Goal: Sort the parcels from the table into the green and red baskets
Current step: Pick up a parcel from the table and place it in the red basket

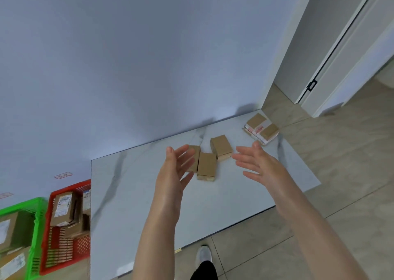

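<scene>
While both palms face each other, the left hand and right hand hover spread and empty over three parcels on the table, seemingly to scoop them for the baskets at left.

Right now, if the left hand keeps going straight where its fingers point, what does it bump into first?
Probably the brown parcel partly hidden behind the left hand's fingers, the leftmost of three close together on the table. Depth is hard to judge from one view, so the hand could be above it.
</scene>
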